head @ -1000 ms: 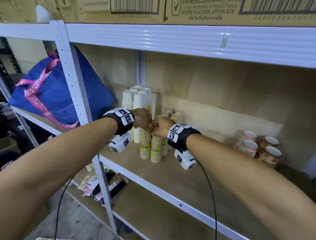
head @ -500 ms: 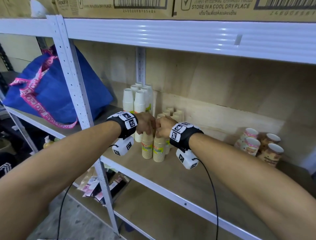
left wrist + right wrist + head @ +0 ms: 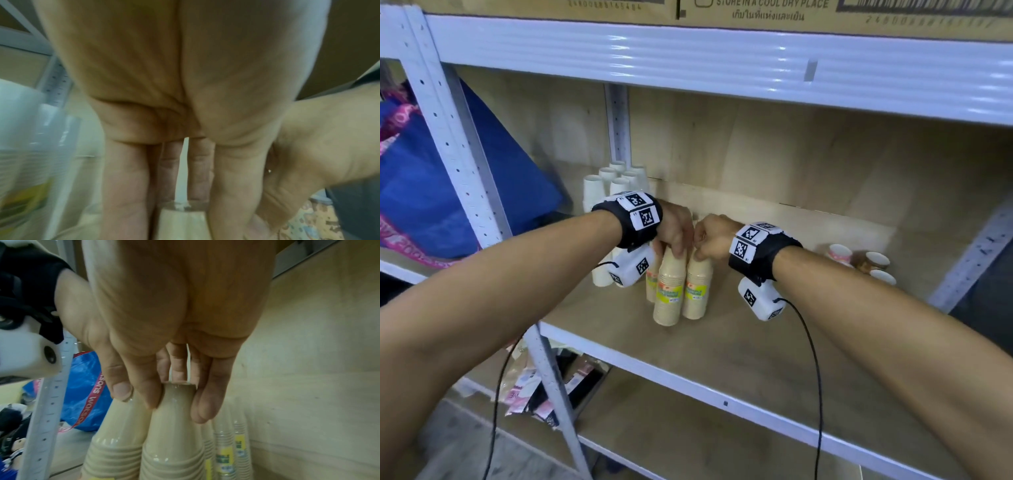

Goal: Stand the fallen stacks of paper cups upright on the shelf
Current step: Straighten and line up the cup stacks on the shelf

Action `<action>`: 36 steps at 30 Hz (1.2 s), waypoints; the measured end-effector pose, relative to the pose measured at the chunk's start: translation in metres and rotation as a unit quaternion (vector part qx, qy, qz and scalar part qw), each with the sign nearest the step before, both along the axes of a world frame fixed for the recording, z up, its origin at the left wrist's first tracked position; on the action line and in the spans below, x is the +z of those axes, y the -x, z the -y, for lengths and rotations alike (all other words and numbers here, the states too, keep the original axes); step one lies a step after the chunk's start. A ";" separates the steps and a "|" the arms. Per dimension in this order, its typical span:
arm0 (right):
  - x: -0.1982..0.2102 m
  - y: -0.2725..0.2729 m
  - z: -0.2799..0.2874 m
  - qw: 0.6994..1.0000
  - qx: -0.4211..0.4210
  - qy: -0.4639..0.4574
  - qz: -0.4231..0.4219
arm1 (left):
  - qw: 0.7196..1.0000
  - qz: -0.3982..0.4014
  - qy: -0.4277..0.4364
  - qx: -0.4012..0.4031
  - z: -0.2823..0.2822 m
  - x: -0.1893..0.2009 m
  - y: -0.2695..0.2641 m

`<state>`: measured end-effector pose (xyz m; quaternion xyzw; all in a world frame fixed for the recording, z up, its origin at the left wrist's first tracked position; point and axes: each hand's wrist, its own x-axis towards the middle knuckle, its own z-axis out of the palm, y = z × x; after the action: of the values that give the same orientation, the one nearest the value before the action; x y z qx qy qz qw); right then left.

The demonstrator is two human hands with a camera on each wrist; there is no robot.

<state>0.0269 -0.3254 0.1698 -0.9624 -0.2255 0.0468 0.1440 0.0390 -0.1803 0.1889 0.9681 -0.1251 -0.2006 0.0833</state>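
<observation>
Two beige paper cup stacks in clear wrap stand upright side by side near the shelf's front. My left hand (image 3: 676,251) grips the top of the left stack (image 3: 669,291); in the left wrist view its fingers (image 3: 125,194) hang down around that stack's top (image 3: 183,224). My right hand (image 3: 700,253) pinches the top of the right stack (image 3: 697,287), thumb and fingers (image 3: 203,402) curled round the narrow end (image 3: 172,443). The two hands almost touch. A third beige stack (image 3: 651,281) stands just behind them.
Upright white cup stacks (image 3: 602,185) fill the back left corner by the shelf post (image 3: 618,130). Patterned cup stacks (image 3: 859,260) lie on their sides at the back right. A blue bag (image 3: 431,192) sits on the neighbouring shelf. The upper shelf beam (image 3: 722,58) hangs overhead.
Both hands stay on the tops of the two beige stacks, which stand in nearly the same spot. The head view has tilted slightly downward.
</observation>
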 end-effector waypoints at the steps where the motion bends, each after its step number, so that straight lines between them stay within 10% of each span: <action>1: 0.003 -0.003 0.009 1.000 -0.015 -0.003 -0.001 | 1.000 0.002 0.000 -0.008 0.008 0.004 -0.003; 17: -0.004 -0.064 0.129 0.982 -0.182 0.030 0.048 | 0.990 0.118 0.065 -0.040 0.117 0.004 -0.073; 36: -0.041 -0.149 0.150 0.984 -0.172 0.012 0.043 | 0.980 0.186 0.066 -0.029 0.159 -0.036 -0.158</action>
<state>0.1759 -0.4758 0.1289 -0.9897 -0.0622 -0.0171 0.1281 0.1973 -0.3392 0.1531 0.9767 -0.1798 -0.0110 0.1164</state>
